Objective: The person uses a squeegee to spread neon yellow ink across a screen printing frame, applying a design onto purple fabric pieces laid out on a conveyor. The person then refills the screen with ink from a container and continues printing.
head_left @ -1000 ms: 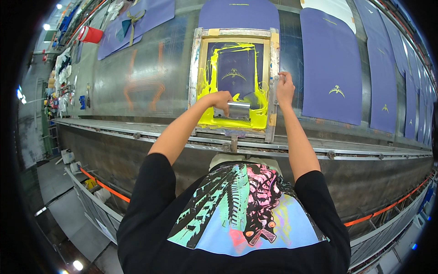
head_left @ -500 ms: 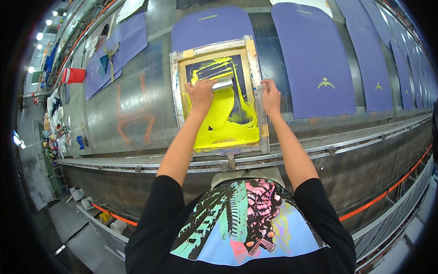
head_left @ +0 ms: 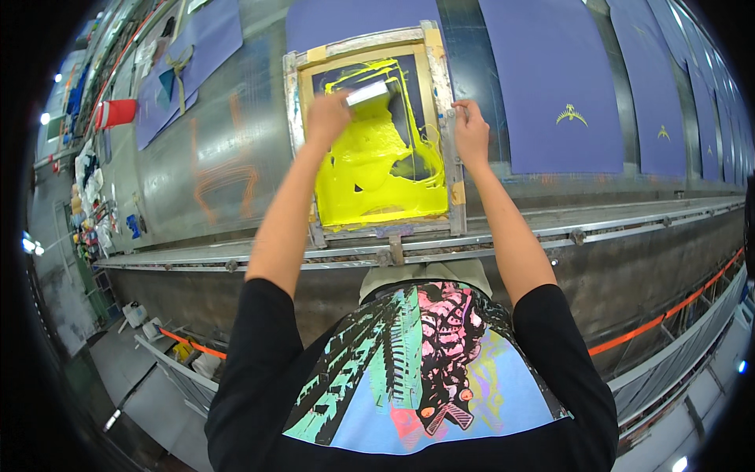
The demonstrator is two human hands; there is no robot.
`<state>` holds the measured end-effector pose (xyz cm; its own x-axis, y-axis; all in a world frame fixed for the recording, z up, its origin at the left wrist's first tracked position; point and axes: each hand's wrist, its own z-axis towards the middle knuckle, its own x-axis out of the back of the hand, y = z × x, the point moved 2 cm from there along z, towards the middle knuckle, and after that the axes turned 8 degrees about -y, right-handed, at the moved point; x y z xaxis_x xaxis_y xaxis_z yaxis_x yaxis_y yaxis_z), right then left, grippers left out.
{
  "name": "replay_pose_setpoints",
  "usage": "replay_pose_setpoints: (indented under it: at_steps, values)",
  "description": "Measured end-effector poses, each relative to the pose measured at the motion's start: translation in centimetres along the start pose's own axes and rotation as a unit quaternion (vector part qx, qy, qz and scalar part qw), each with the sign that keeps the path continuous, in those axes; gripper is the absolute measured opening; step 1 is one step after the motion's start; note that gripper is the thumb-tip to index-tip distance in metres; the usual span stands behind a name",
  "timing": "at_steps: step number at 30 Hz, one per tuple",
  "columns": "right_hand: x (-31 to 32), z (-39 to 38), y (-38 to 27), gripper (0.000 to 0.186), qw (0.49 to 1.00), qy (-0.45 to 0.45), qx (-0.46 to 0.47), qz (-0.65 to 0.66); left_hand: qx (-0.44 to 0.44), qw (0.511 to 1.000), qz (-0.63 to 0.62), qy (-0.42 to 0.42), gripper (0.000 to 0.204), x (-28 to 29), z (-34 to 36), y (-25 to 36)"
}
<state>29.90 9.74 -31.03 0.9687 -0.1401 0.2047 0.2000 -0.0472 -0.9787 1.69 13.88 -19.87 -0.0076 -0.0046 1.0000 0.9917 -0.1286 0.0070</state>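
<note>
A screen-printing frame (head_left: 435,79) with pale, ink-stained edges lies on the metal table. Bright yellow ink (head_left: 373,169) is spread thickly over its mesh, with dark bare patches left near the top and right. My left hand (head_left: 329,119) is closed round one end of a silver squeegee (head_left: 367,94), which stands in the ink in the upper part of the mesh. Curled at the frame's right edge, my right hand (head_left: 472,132) grips its side with the fingertips. Part of a purple sheet (head_left: 354,17) shows beyond the frame's far edge.
To the right, several purple sheets (head_left: 550,94) lie in a row, some with a small yellow print. A metal rail (head_left: 314,257) runs along the table's near edge. At the left are another purple sheet (head_left: 208,55) and a red bucket (head_left: 118,113).
The squeegee and my left hand have moved slightly farther away over the mesh, and yellow ink covers more of it. My right hand stays at the frame's edge. The whole view has shifted.
</note>
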Motion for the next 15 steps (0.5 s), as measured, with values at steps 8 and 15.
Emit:
replay_pose_setpoints:
  at_steps: [8,15]
  values:
    - [0.5,-0.5,-0.9,0.017,1.0,-0.015,-0.023,0.008,-0.031,0.997,-0.027,0.059,0.035,-0.8,-0.2,2.6]
    - [0.5,-0.3,-1.2,0.018,0.999,-0.017,-0.032,0.007,-0.127,0.982,-0.065,0.127,0.029,-3.0,-12.9,5.5]
